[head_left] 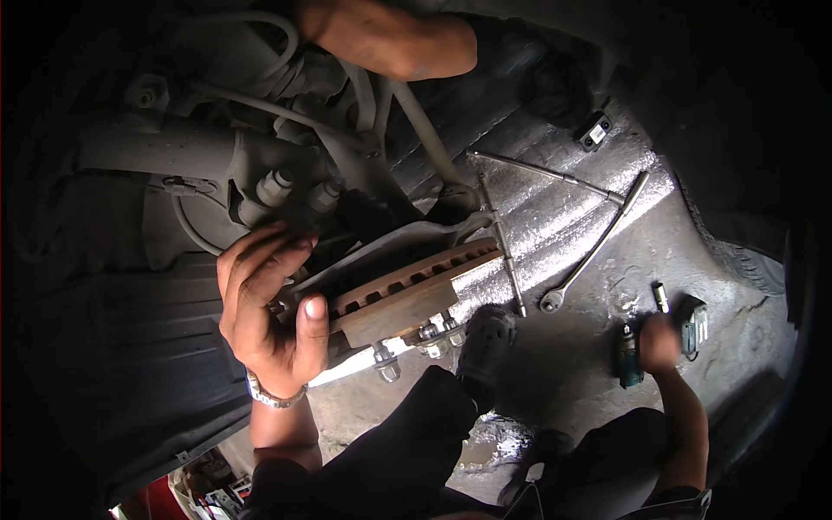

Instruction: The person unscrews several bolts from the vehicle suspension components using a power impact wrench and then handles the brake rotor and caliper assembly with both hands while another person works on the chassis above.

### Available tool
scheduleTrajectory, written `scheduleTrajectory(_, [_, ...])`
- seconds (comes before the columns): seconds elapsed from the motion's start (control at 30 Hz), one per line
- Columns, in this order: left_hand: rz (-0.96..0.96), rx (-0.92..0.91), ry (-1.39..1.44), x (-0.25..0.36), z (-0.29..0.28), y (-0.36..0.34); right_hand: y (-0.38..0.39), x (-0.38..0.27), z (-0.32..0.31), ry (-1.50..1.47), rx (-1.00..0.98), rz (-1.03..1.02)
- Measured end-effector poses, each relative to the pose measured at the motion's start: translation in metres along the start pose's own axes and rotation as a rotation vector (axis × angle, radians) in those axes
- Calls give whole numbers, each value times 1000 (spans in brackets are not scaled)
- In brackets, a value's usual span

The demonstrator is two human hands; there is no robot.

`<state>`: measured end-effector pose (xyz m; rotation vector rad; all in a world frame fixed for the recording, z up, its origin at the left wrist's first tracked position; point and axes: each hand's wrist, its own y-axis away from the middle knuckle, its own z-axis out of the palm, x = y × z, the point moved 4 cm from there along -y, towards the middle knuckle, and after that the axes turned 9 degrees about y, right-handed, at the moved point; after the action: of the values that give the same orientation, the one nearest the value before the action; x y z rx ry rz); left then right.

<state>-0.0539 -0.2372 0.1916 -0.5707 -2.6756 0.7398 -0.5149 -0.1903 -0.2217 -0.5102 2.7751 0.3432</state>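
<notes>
My left hand (270, 316) is at the left end of the rusty brake disc (416, 282), fingers bent and apart beside the suspension's large bolts (276, 186); I cannot tell exactly what they touch. Several studs with nuts (387, 364) stick out from the hub. My right hand (660, 345), blurred, is low on the right at a teal-and-black power tool (630, 368); I cannot tell whether it grips it. Beside it lie a dark battery-like block (693, 325) and a socket (660, 296).
Another person's arm (407, 43) reaches in at the top. A ratchet (581, 260), an extension bar (546, 169) and another long bar (507, 251) lie on the worn floor (719, 381). A small black-and-white item (594, 132) lies farther back. My shoe (485, 347) is below the disc.
</notes>
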Motion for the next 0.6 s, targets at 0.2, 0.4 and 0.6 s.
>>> scheduleTrajectory(0.2, [-4, -9, -16, 5, 1, 1, 7, 6, 6, 0, -14, 0])
scheduleTrajectory(0.4, [-107, -46, 74, -3, 8, -3, 4, 7, 14, 55, -78, 6])
scheduleTrajectory(0.6, [-72, -86, 86, -6, 8, -12, 1, 13, 16, 73, -66, 15])
